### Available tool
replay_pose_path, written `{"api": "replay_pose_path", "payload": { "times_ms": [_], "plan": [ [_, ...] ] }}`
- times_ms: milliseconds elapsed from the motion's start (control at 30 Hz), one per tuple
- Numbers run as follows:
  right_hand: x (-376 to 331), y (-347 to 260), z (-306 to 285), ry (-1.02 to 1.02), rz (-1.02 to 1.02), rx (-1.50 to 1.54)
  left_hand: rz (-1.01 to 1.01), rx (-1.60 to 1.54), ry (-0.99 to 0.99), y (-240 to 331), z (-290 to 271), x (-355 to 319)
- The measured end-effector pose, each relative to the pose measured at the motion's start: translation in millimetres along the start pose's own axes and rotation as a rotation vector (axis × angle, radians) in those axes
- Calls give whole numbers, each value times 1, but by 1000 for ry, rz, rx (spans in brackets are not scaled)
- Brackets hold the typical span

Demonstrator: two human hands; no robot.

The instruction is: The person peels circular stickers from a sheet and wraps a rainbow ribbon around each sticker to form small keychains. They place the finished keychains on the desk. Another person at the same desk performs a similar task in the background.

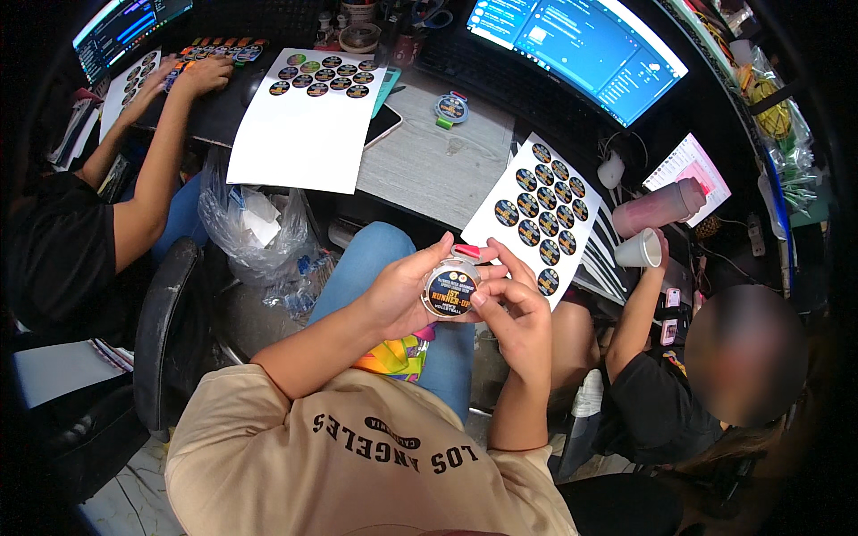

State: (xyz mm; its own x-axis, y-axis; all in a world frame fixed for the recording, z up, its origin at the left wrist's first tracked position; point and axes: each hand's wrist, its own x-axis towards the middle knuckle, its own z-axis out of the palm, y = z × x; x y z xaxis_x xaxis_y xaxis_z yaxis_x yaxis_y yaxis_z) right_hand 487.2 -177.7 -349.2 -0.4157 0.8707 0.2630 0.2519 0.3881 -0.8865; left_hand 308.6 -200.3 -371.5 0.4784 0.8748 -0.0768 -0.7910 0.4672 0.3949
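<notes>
A round silver medal (450,291) with a dark printed sticker on its face is held above my lap. My left hand (413,290) wraps round its left side, thumb near the red ribbon loop at the top. Fingers of my right hand (517,308) pinch at the right edge of the sticker. A yellow and multicoloured ribbon (398,355) hangs below onto my thigh. Just beyond my right hand is a white sheet of round dark stickers (490,192), lying at the desk's edge.
Another sticker sheet (295,143) and a finished-looking medal (452,109) lie on the grey desk (416,161). A co-worker at left handles several medals (223,51). At right, a person holds a white cup (638,249) beside a pink tumbler (660,207). A plastic bag (255,219) hangs below the desk.
</notes>
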Motion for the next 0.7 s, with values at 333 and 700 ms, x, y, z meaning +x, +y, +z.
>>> {"api": "replay_pose_path", "payload": {
  "times_ms": [333, 700],
  "plan": [
    [1, 0, 3, 11, 49, 80, 22, 6, 0, 0, -1, 1],
    [0, 4, 3, 33, 30, 94, 23, -11, -5, 0, 0, 1]
  ]
}}
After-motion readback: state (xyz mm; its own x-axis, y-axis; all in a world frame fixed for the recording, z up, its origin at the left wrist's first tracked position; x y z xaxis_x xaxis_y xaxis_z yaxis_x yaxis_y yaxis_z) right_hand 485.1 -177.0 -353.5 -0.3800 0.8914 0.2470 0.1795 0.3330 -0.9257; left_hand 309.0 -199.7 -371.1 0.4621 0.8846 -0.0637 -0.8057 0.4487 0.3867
